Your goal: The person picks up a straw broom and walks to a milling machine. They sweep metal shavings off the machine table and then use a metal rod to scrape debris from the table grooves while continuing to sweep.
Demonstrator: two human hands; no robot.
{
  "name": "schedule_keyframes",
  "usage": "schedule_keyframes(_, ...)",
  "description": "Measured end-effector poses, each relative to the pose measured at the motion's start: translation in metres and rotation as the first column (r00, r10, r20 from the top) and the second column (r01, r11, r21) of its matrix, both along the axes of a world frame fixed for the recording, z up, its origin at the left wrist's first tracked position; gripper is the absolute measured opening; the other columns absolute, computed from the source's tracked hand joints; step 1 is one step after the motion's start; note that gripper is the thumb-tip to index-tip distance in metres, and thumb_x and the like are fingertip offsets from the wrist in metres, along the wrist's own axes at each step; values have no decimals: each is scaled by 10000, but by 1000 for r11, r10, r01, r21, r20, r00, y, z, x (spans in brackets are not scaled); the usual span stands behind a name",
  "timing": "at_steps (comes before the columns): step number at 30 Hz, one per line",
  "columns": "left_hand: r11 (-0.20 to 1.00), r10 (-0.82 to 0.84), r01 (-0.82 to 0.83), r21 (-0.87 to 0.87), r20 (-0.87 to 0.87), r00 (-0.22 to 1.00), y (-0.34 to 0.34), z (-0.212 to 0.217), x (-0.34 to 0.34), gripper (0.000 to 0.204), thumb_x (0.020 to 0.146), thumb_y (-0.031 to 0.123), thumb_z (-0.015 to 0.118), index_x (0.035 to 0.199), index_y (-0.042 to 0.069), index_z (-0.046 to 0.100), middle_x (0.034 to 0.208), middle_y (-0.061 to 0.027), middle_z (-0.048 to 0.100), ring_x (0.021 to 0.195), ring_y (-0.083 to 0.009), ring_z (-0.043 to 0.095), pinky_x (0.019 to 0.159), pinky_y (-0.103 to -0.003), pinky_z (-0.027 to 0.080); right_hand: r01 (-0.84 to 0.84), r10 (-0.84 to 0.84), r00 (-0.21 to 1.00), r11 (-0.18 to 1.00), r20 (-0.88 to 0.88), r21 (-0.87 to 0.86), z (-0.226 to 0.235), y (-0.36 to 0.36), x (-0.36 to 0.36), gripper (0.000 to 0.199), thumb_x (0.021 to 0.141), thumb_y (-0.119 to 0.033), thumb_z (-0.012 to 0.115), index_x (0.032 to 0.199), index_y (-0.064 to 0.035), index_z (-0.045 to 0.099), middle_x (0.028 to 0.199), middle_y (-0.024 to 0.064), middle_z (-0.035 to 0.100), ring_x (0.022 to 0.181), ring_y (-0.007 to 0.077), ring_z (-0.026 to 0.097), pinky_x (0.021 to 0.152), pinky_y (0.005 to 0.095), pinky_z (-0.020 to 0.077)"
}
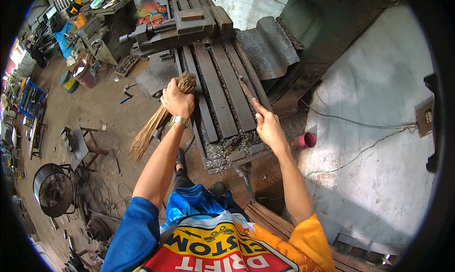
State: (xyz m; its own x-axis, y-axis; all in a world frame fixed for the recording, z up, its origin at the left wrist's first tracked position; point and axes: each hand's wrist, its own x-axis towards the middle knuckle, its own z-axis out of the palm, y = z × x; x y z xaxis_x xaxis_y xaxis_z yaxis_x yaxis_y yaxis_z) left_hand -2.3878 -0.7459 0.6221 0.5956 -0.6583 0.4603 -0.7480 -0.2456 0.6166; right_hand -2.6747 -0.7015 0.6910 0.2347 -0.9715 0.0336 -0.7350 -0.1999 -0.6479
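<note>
My left hand [178,101] is closed round a stick broom [152,130], a bundle of dry straw-coloured twigs. Its thick bound end [186,82] sticks up above my fist, and the loose twigs fan down to the left. My right hand [270,130] grips a slim brown rod-like tool [247,91], index finger stretched along it. The tool's far tip lies at a slot on the right side of the slotted machine table [215,89]. Dark metal chips [237,143] fill the slots and heap at the near end of the table.
A heavy machine vise [196,25] sits across the table's far part. To the right are a bent metal sheet [268,47], a red tube [304,140] and wall cables [355,125]. A small metal stand [85,146] and round fan [53,190] are on the left floor. Another person [150,17] is beyond the vise.
</note>
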Motion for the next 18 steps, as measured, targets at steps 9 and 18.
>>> schedule_keyframes(9, 1000, -7, 8, 17, -16, 1000, 1, -2, -1, 359, 722, 108, 672, 1079, 146, 652, 1027, -105, 711, 1039, -377, 608, 920, -476, 436, 136, -124, 988, 980, -91, 145, 22, 120, -42, 559, 1030, -85, 503, 1544, -293, 434, 891, 351, 628, 858, 493, 661, 788, 531, 527)
schedule_keyframes(18, 1000, -2, 2, -15, -5, 1000, -1, -3, -1, 370, 726, 128, 690, 1093, 162, 660, 1012, -83, 712, 1017, -355, 618, 881, -465, 444, 84, -90, 995, 988, 36, 131, 48, 157, -58, 512, 1024, -66, 507, 1522, -180, 470, 1320, 237, 607, 1144, 466, 583, 916, 457, 532)
